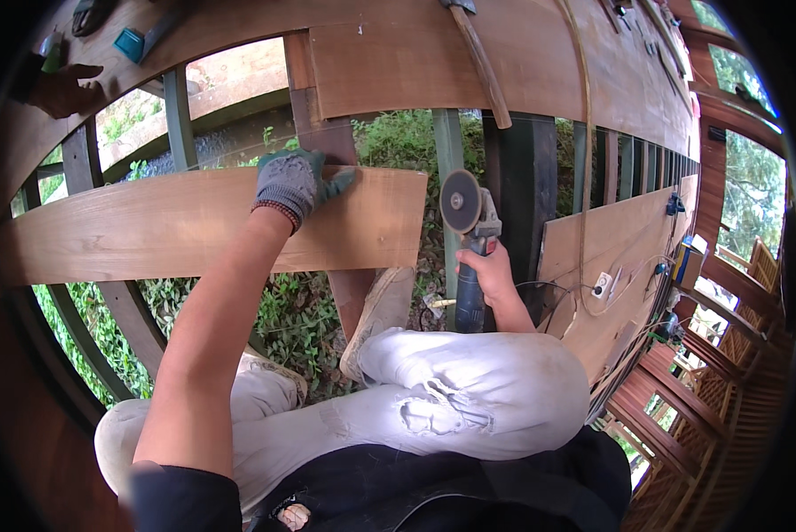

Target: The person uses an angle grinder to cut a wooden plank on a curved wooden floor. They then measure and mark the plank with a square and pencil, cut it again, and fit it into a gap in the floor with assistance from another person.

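A wide wooden board [185,217] lies across the dark joists in front of me. My left hand [293,188], in a grey and green work glove, grips its far edge toward the right end, fingers over the top. In my bare right hand [489,269] is a blue angle grinder [470,288], its body held upright. The grinder's round dark disc [461,201] stands just right of the board's cut end, apart from it. Whether the disc is spinning, I cannot tell.
Another person's hand [65,89] rests by the far boards at the left. A hammer [482,66] lies on the far planking [389,66]. Open gaps between joists [519,168] show plants below. Cords and a white socket [603,285] lie on the boards at right.
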The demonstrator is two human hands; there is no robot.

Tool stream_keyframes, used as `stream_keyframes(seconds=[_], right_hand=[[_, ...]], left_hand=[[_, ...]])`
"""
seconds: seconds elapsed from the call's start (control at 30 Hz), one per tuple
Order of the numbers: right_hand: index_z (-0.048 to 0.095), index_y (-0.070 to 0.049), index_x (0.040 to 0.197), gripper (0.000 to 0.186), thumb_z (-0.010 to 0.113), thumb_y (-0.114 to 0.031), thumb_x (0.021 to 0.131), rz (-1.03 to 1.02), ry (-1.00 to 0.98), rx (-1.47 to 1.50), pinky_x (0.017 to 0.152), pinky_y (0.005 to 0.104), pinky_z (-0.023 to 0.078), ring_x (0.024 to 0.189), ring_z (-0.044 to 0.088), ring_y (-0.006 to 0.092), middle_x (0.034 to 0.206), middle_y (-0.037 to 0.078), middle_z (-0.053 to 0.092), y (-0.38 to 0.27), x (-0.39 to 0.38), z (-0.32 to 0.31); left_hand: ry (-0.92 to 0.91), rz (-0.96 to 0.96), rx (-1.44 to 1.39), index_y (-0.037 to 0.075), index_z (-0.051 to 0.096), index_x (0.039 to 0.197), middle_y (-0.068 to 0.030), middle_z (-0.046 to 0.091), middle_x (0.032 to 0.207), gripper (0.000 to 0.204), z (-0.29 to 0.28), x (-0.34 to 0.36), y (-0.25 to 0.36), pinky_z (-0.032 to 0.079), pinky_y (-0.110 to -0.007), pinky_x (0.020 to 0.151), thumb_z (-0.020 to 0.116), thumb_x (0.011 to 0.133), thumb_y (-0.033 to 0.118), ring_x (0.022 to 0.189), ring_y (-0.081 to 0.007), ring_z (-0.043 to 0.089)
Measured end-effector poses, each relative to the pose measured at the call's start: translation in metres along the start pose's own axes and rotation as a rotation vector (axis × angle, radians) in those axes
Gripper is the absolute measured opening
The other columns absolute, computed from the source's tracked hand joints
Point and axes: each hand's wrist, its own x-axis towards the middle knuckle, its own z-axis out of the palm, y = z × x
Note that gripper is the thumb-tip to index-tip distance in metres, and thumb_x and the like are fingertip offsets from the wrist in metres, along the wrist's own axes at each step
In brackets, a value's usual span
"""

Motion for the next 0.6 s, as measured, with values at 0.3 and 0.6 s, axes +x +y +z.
stream_keyframes(seconds=[0.3, 0.6], right_hand=[[0.061, -0.004, 0.102, 0.028, 0.079, -0.006, 0.081, 0.032, -0.030, -0.003, 0.062, 0.0336, 0.055, 0.066, 0.067, 0.0177, 0.084, 0.006, 0.066, 0.013, 0.004, 0.017], [0.063, -0.001, 0.103, 0.027, 0.078, -0.008, 0.081, 0.054, -0.011, -0.021, 0.061, 0.0330, 0.055, 0.066, 0.068, 0.0181, 0.085, 0.008, 0.069, 0.009, 0.001, 0.028]], left_hand=[[-0.013, -0.037, -0.038, 0.017, 0.065, 0.134, -0.0152, 0.072, 0.125, 0.084, -0.013, -0.013, 0.007, 0.039, -0.050, 0.111, 0.061, 0.081, 0.083, 0.122, -0.0330, 0.065], [-0.127, -0.063, -0.063, 0.018, 0.063, 0.138, -0.0133, 0.070, 0.131, 0.088, -0.012, -0.006, 0.004, 0.038, -0.050, 0.113, 0.067, 0.077, 0.082, 0.129, -0.0321, 0.061]])
